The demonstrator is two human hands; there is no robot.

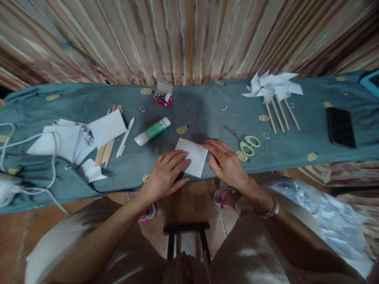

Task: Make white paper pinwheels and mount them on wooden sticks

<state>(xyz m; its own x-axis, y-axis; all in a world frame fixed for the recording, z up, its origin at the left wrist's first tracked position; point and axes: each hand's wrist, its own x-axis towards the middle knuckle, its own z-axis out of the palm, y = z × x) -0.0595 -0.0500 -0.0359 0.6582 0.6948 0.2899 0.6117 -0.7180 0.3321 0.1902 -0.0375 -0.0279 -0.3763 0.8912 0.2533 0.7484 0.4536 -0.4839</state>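
Note:
A small white square of paper (195, 157) lies near the front edge of the cloth-covered table. The fingers of my left hand (167, 173) rest stretched out on its left side. My right hand (226, 159) is at the paper's right corner, fingertips touching the edge, thumb apart from the fingers. Neither hand grips anything. Just right of my right hand are scissors (244, 142) with green handles. A green and white glue stick (152, 131) lies beyond my left hand. Behind it stands an open red box (162, 96) of small metal pins.
Paper pinwheels (274, 86) on wooden sticks lie at the back right, near a black phone (340, 127). On the left are paper sheets (63, 140), wooden sticks (109, 152), a white pen (125, 137) and a white cable (55, 157). A curtain (189, 39) hangs behind the table.

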